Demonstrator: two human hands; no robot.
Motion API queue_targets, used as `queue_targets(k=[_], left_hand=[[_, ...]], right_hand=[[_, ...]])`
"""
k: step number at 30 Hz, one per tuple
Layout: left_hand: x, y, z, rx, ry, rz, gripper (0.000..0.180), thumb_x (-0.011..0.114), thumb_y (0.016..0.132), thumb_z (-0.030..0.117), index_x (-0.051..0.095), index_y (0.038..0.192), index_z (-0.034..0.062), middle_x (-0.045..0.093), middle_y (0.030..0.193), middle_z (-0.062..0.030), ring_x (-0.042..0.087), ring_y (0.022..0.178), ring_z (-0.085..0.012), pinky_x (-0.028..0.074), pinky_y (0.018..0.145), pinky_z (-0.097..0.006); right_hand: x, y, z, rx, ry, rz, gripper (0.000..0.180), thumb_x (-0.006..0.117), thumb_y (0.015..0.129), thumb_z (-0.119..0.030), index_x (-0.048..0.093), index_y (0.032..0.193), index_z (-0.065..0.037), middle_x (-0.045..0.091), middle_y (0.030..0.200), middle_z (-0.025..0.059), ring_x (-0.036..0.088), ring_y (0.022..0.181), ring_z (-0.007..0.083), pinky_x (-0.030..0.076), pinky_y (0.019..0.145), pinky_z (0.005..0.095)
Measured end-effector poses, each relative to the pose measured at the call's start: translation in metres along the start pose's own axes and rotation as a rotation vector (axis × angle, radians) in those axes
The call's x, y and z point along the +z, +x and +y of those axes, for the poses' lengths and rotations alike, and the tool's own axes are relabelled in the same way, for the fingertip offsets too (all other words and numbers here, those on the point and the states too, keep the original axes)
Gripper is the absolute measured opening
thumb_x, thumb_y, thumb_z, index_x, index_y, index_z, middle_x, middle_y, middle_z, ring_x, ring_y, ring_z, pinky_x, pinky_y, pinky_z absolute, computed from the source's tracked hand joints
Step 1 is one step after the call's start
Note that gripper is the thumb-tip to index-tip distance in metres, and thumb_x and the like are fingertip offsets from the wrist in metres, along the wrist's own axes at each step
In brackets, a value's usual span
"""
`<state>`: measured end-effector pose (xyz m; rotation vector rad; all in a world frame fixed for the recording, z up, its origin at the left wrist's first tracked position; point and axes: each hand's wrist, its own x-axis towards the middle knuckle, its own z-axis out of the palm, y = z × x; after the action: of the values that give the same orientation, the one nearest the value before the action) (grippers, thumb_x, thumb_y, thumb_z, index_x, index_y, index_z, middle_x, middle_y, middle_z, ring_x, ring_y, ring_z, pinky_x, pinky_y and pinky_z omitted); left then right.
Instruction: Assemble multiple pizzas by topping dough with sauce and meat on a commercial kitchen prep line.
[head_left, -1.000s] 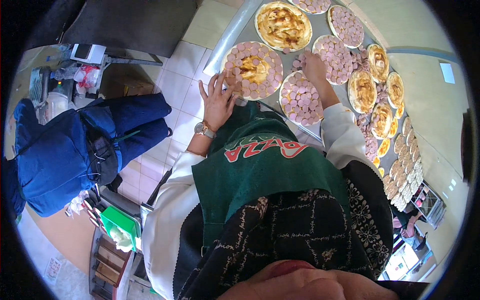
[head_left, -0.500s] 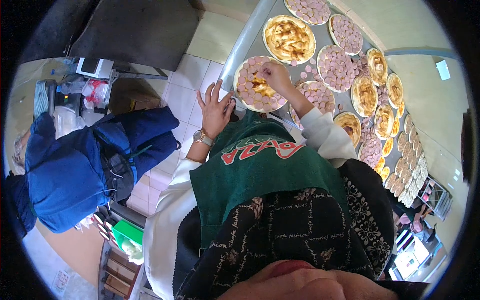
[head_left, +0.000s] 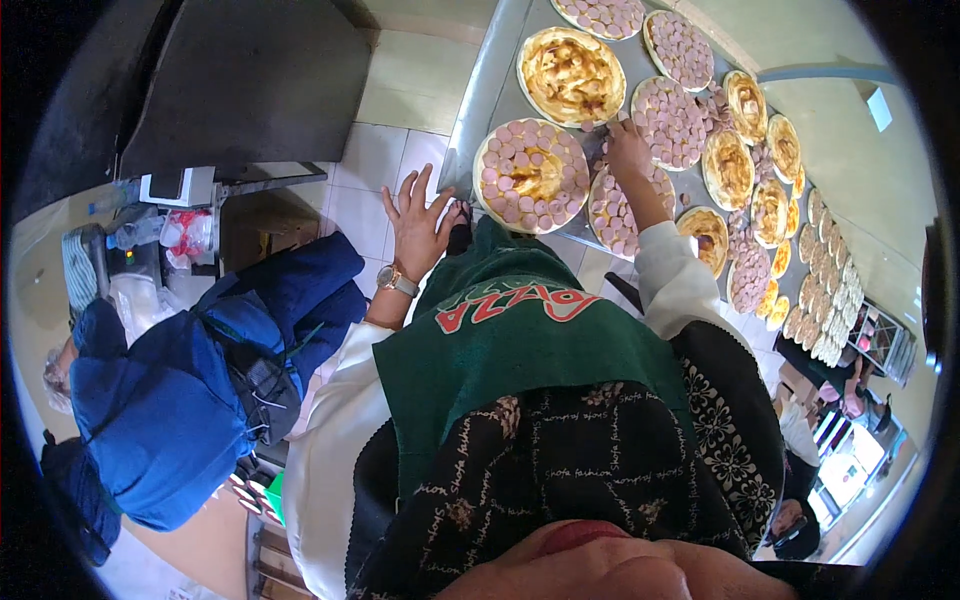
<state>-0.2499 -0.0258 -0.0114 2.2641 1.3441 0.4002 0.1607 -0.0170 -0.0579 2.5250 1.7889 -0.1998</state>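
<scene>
My right hand (head_left: 629, 152) reaches over the metal table among loose pink sausage slices (head_left: 588, 126), between several round pizzas. Its fingers are bunched downward, and what is between them is hidden. Nearest to me lies a pizza (head_left: 538, 180) ringed with sausage slices, its middle showing brown-red sauce over pale dough. Just beyond it is a sauced pizza (head_left: 571, 77) without slices. A slice-covered pizza (head_left: 668, 122) lies right of my right hand, and another (head_left: 612, 212) is partly under my forearm. My left hand (head_left: 418, 215), wearing a wristwatch (head_left: 397, 280), hangs open beside the table edge, fingers spread, holding nothing.
More topped and sauced pizzas run along the metal table (head_left: 490, 95) to the right, with small flat rounds (head_left: 825, 275) at its far end. A person in blue (head_left: 165, 400) stands close on my left. Dark metal equipment (head_left: 250, 80) stands at upper left.
My right hand has left the middle of the nearest pizza and moved right to the loose slices on the table. The person in blue has shifted slightly. My left hand stays spread.
</scene>
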Motion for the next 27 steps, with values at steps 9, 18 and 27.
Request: queue_targets(k=[9, 18, 27], left_hand=[[-0.007, 0.03, -0.015, 0.092, 0.038, -0.048, 0.032, 0.068, 0.089, 0.032, 0.069, 0.119, 0.0193, 0.038, 0.154, -0.0105, 0.033, 0.141, -0.0333, 0.008, 0.114, -0.066], [0.025, 0.086, 0.038, 0.401, -0.129, -0.168, 0.035, 0.069, 0.086, 0.027, 0.068, 0.119, 0.0186, 0.036, 0.155, -0.011, 0.031, 0.144, -0.0315, 0.011, 0.114, -0.07], [0.068, 0.111, 0.05, 0.537, 0.114, -0.29, 0.041, 0.063, 0.089, 0.031, 0.063, 0.129, 0.0212, 0.03, 0.159, -0.0065, 0.029, 0.146, -0.0282, 0.004, 0.116, -0.069]], right_hand=[[-0.007, 0.002, 0.011, 0.2, 0.536, -0.004, 0.017, 0.069, 0.082, -0.016, 0.068, 0.094, -0.004, 0.07, 0.085, 0.0129, 0.069, 0.082, 0.0302, 0.054, 0.073, 0.0416], [-0.007, -0.058, -0.08, 0.056, 0.724, -0.101, 0.024, 0.077, 0.082, -0.02, 0.069, 0.097, -0.005, 0.069, 0.086, 0.012, 0.068, 0.077, 0.0299, 0.055, 0.071, 0.0389], [-0.007, -0.048, -0.067, -0.052, 0.393, 0.112, 0.023, 0.064, 0.088, -0.015, 0.066, 0.11, -0.011, 0.065, 0.1, 0.0102, 0.064, 0.097, 0.0323, 0.055, 0.076, 0.0435]])
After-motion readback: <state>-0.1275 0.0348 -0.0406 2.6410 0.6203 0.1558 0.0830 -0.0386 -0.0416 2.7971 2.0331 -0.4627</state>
